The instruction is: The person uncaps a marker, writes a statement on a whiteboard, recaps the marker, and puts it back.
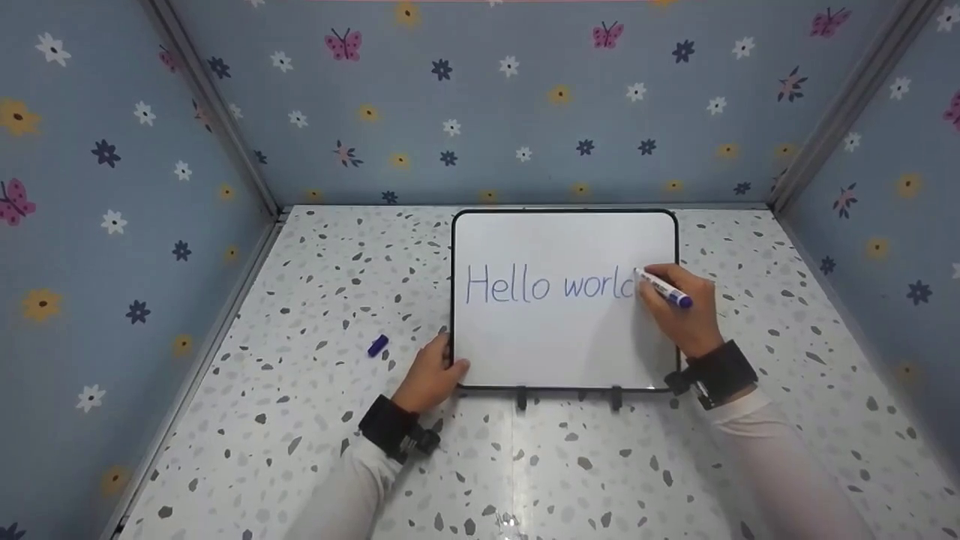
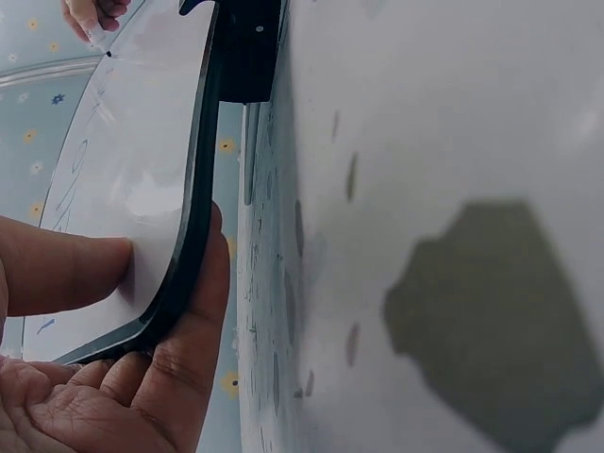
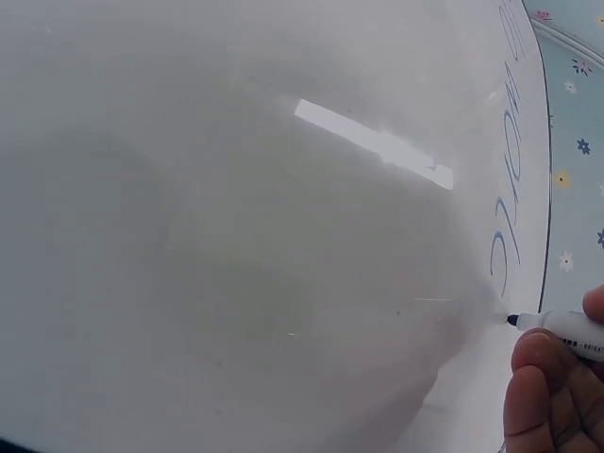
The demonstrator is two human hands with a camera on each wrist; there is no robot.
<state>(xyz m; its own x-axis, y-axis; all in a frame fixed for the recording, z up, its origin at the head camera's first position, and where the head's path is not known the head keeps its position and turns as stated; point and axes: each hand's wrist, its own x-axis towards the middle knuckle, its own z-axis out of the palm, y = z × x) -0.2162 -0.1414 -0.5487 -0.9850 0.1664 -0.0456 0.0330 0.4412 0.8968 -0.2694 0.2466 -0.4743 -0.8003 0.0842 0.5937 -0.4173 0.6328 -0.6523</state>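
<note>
A white whiteboard (image 1: 555,345) with a black rim stands propped up on the table, with "Hello worl" and a further round stroke written in blue. My left hand (image 1: 431,375) grips its lower left corner, thumb on the front face and fingers behind the rim, as the left wrist view shows. In my right hand (image 1: 688,311) a whiteboard marker (image 1: 664,288) with a white barrel and blue end is pinched between thumb and fingers. The marker's dark tip is right at the board's surface beside the last letter in the right wrist view.
A blue marker cap (image 1: 378,346) lies on the speckled table (image 1: 300,405) left of the board. Two black feet (image 1: 616,398) stick out under the board's lower edge. Blue flowered panels (image 1: 517,112) enclose the table at the back and both sides.
</note>
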